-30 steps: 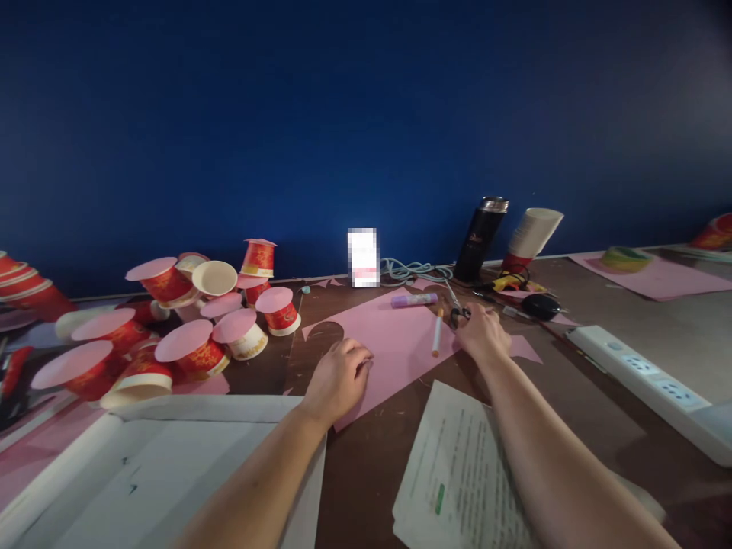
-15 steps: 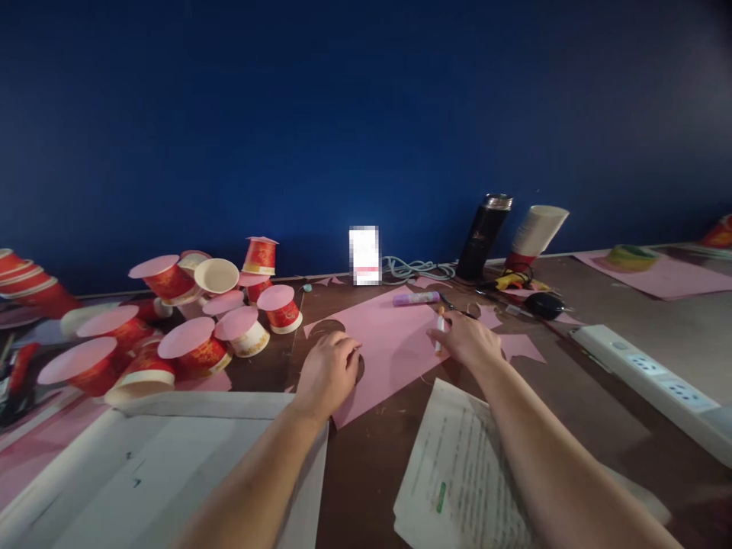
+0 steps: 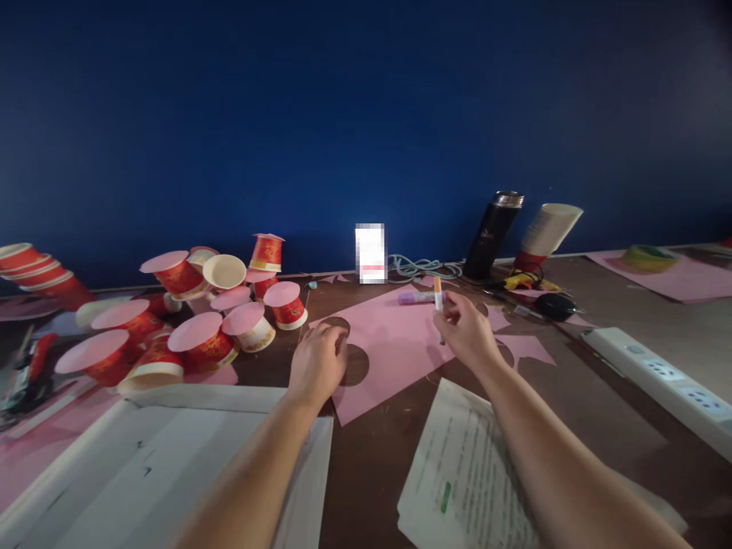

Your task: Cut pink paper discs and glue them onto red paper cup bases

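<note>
1. take the pink sheet (image 3: 403, 335) as the middle of the dial; it lies on the brown table (image 3: 366, 488), with a round hole cut through near nine o'clock where the brown shows.
2. at three o'clock the right hand (image 3: 469, 328) pinches a slim white stick (image 3: 438, 305) between thumb and fingers; the stick stands nearly upright, its orange end pointing to twelve.
3. at nine o'clock the left hand (image 3: 320, 358) is over the sheet's edge, well apart from the right, fingers curled; their undersides are hidden, so i cannot tell whether they grip the paper or only rest there.
4. toward twelve, just beside the right hand, a purple tube (image 3: 409, 298) lies on the sheet.
5. pink scraps (image 3: 529, 349) lie at three, beyond the right hand.
6. farther out at nine, red-and-white paper cups (image 3: 211, 357) crowd together, many capped with flat pink discs (image 3: 94, 351).
7. a lit screen (image 3: 370, 255) stands near twelve, beside a coil of pale cable (image 3: 423, 268); a black flask (image 3: 492, 240) is between one and two, near a stack of pale cups (image 3: 552, 229).
8. printed pages (image 3: 451, 457) lie at five, a white tray (image 3: 171, 457) at eight.
</note>
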The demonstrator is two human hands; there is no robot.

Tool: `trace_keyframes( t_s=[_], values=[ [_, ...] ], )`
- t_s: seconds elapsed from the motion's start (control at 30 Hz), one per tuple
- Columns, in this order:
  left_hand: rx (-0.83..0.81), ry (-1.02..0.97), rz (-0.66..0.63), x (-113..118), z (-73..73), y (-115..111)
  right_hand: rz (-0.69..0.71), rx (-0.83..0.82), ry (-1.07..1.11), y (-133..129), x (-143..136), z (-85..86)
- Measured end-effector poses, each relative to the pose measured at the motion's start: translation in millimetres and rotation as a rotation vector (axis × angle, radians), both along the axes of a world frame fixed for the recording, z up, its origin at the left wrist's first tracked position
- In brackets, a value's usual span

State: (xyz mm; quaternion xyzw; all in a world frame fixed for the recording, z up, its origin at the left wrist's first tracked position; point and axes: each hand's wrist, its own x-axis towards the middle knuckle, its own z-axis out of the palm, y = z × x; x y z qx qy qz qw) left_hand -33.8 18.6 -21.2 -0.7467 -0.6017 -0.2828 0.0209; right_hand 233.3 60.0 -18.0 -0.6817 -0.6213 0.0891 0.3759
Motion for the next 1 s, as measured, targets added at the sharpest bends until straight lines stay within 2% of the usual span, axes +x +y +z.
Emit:
trace_keyframes(
  t_s=[0.2,0.33,0.43,0.77,1.0],
  values=[
    [-0.082,0.008,-0.007,0.8,-1.1,0.4,0.218,0.112,-0.039,-9.4,-22.6,-5.3],
    [-0.132,0.032,-0.055,4.0,-1.0,-0.2,0.317,0.142,0.080,-19.1,-37.9,-3.5],
    [-0.174,0.053,-0.071,7.5,-0.4,-1.2,0.368,0.102,0.153,-25.2,-45.4,-0.4],
    [-0.298,0.055,-0.103,11.9,4.7,-5.1,0.408,0.016,0.225,-30.6,-47.6,-0.6],
    [-0.293,0.075,-0.099,13.4,7.5,-7.1,0.427,0.024,0.256,-33.7,-53.4,-2.3]
  ],
)
